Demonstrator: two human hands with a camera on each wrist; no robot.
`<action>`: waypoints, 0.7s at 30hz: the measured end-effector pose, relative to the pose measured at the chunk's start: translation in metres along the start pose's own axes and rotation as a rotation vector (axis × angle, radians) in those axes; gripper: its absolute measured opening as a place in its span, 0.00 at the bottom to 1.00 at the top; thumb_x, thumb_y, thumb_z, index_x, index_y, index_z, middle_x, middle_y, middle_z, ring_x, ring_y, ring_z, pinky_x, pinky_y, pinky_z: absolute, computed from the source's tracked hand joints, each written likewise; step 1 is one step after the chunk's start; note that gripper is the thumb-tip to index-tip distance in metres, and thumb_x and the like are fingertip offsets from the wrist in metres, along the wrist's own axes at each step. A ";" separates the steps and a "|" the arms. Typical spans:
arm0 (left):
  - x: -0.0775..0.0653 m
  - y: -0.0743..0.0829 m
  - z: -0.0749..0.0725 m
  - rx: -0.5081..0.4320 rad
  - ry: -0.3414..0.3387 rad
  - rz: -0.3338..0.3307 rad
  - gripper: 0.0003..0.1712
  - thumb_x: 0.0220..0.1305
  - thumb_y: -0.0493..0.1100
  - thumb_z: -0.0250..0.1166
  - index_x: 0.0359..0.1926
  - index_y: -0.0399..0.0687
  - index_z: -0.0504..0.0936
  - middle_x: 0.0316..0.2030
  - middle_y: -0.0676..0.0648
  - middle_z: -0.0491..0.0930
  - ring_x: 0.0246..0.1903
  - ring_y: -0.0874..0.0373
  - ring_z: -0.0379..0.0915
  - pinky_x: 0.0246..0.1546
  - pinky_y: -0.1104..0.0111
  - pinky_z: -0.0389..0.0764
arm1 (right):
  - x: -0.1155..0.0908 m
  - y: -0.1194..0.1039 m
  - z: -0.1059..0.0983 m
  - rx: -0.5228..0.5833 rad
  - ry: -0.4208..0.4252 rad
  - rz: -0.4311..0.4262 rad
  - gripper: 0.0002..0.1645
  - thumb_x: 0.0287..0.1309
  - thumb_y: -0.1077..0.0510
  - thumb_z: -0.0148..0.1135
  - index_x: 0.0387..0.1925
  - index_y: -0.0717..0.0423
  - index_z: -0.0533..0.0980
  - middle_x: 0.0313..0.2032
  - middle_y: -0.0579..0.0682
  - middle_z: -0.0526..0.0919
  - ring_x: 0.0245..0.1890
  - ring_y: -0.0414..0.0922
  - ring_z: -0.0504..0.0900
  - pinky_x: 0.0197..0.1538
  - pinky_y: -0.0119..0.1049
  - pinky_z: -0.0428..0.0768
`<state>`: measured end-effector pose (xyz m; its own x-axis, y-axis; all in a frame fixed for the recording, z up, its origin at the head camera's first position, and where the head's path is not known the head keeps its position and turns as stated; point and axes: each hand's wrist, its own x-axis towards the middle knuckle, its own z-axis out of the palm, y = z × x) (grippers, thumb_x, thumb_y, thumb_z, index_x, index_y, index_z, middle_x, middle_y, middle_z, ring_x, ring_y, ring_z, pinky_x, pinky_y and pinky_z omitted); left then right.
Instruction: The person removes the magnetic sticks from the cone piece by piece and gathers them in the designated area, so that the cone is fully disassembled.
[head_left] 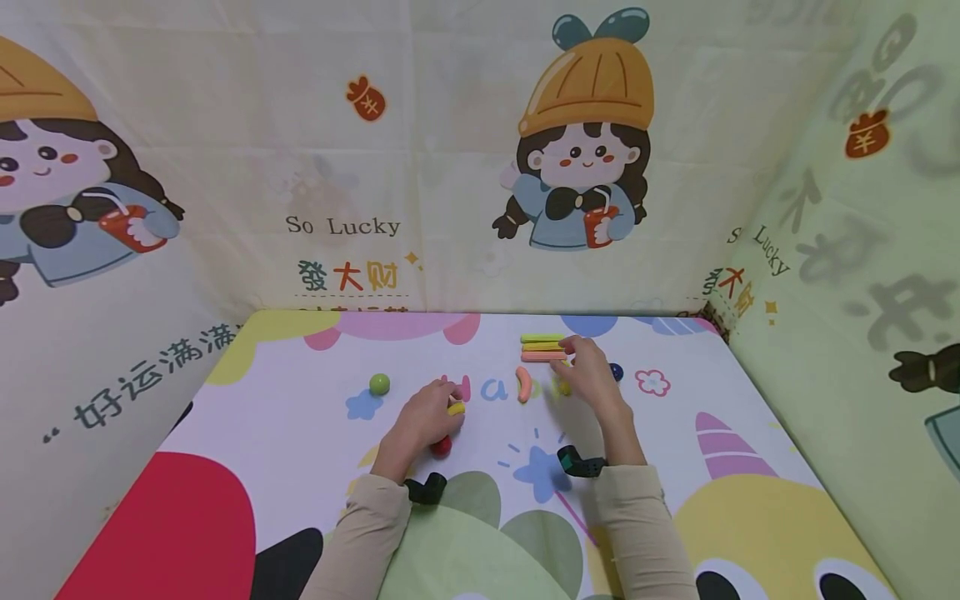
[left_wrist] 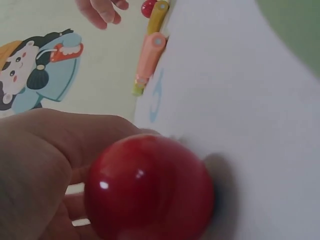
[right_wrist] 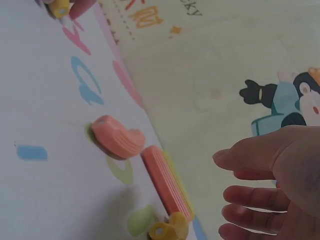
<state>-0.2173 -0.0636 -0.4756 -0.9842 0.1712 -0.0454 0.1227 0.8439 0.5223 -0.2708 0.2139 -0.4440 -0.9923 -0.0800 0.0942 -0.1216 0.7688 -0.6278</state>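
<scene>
My left hand [head_left: 422, 417] pinches a small yellow piece [head_left: 456, 409] just above the tabletop. Close below that hand is a glossy red ball [head_left: 442, 447], which looms large in the left wrist view and hides part of the fingers. My right hand [head_left: 588, 372] hovers at the right end of a row of ribbed sticks [head_left: 542, 347], green, yellow and pink. In the right wrist view its fingers [right_wrist: 255, 197] are spread loosely with nothing between them. Under it sits a yellow piece with a hole [right_wrist: 170, 228]. A pink curved piece [head_left: 523, 384] lies left of it.
A green ball [head_left: 379, 384] stands on the left of the printed tabletop [head_left: 300, 433], and a dark blue ball [head_left: 617, 372] sits just right of my right hand. Patterned cloth walls [head_left: 450, 167] rise behind the table and at both sides.
</scene>
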 end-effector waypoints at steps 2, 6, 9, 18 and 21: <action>-0.001 0.001 -0.002 0.008 -0.018 -0.036 0.15 0.60 0.43 0.67 0.49 0.46 0.82 0.46 0.45 0.80 0.40 0.54 0.75 0.45 0.62 0.80 | 0.000 -0.002 0.004 -0.020 0.002 -0.031 0.28 0.65 0.55 0.64 0.61 0.67 0.72 0.56 0.64 0.77 0.52 0.57 0.77 0.54 0.50 0.80; -0.002 0.001 -0.004 0.006 -0.032 -0.078 0.15 0.58 0.42 0.68 0.47 0.43 0.82 0.41 0.46 0.79 0.33 0.56 0.73 0.35 0.67 0.77 | 0.000 -0.008 0.010 -0.052 -0.007 -0.065 0.26 0.63 0.56 0.65 0.58 0.67 0.73 0.53 0.64 0.78 0.49 0.56 0.78 0.55 0.49 0.80; -0.001 0.001 -0.002 -0.002 -0.016 -0.058 0.15 0.58 0.41 0.68 0.46 0.42 0.83 0.41 0.46 0.80 0.33 0.56 0.73 0.35 0.67 0.78 | -0.001 -0.014 0.015 -0.054 -0.028 -0.053 0.26 0.63 0.55 0.66 0.58 0.64 0.74 0.54 0.62 0.78 0.50 0.55 0.79 0.56 0.49 0.81; 0.001 0.004 0.000 -0.012 0.060 0.022 0.12 0.60 0.39 0.68 0.45 0.43 0.83 0.37 0.46 0.79 0.36 0.54 0.71 0.43 0.61 0.78 | -0.003 -0.028 0.028 -0.031 -0.097 -0.055 0.26 0.65 0.51 0.65 0.60 0.59 0.75 0.58 0.58 0.79 0.55 0.55 0.78 0.59 0.48 0.80; 0.002 0.004 0.001 -0.019 0.080 0.032 0.12 0.61 0.40 0.67 0.46 0.43 0.84 0.38 0.46 0.79 0.37 0.54 0.71 0.46 0.60 0.79 | -0.003 -0.031 0.032 -0.030 -0.107 -0.069 0.24 0.66 0.51 0.64 0.59 0.58 0.75 0.56 0.57 0.80 0.54 0.54 0.78 0.59 0.48 0.79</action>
<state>-0.2185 -0.0591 -0.4742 -0.9870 0.1559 0.0393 0.1524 0.8286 0.5387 -0.2644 0.1700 -0.4491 -0.9784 -0.1998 0.0522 -0.1908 0.7775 -0.5993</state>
